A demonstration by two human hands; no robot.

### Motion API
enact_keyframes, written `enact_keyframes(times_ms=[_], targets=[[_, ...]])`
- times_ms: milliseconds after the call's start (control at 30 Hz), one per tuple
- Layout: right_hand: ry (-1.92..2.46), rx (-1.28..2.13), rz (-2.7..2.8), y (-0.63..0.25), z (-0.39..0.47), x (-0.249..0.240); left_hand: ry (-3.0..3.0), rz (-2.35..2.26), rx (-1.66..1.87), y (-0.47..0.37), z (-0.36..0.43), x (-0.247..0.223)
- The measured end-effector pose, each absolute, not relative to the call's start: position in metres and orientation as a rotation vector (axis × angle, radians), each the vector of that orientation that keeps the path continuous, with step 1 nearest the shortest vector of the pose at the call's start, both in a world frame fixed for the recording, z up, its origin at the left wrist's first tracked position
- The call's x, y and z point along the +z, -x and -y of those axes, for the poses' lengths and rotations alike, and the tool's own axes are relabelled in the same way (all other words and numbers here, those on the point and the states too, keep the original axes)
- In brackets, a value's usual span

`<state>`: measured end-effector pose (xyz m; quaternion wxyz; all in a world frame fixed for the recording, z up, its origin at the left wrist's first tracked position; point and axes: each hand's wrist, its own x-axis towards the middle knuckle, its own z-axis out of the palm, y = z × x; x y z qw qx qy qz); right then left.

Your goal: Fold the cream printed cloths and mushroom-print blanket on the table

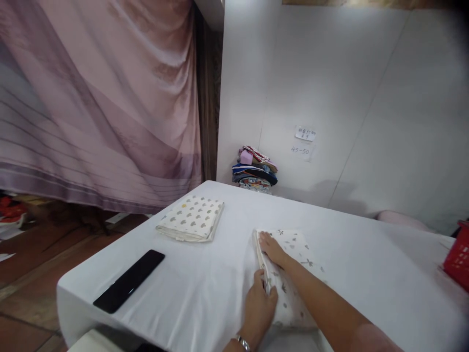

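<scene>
A folded white cloth with small grey-green prints lies on the white-covered table in front of me. My left hand, with a silver band at the wrist, pinches the cloth's left edge between thumb and fingers. Farther up, my right hand rests flat on the cloth near its far left corner, fingers stretched out. My right forearm crosses over the cloth and hides part of it. To the left lies another folded white cloth with grey mushroom-like prints, apart from both hands.
A flat black strip-shaped object lies near the table's left edge. Behind the table, a stack of folded fabrics stands against the white wall. A red basket is at the right edge. A pink curtain hangs at the left.
</scene>
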<state>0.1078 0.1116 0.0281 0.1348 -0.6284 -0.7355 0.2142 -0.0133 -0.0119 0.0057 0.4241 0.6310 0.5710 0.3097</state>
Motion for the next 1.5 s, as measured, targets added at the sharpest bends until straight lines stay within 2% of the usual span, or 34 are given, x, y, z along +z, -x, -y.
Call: enact_keyframes(times_ms=[233, 500, 700, 867, 1033, 1333, 1500], targets=[[1.643, 0.888, 1.861, -0.124, -0.009, 0.024, -1.548, -1.410, 0.801, 0.014, 0.012, 0.011], [1.545, 0.658, 2.160, -0.154, 0.087, 0.009, -1.516, -1.318, 0.883, 0.016, 0.013, 0.012], [1.951, 0.382, 1.856, -0.215, 0.091, 0.009, -1.540, -1.331, 0.906, 0.017, 0.015, 0.009], [1.940, 0.591, 1.460, -0.247, 0.095, -0.010, -1.508, -1.356, 0.900, 0.016, 0.016, 0.011], [1.936, 0.714, 1.069, -0.256, 0.093, -0.003, -1.384, -1.437, 0.803, 0.014, 0.014, 0.021], [1.958, 0.736, 1.181, -0.247, 0.079, 0.003, -1.439, -1.484, 0.725, 0.019, 0.019, 0.025], [2.045, 0.553, 1.431, -0.245, 0.086, -0.001, -1.494, -1.489, 0.721, 0.025, 0.022, 0.021]])
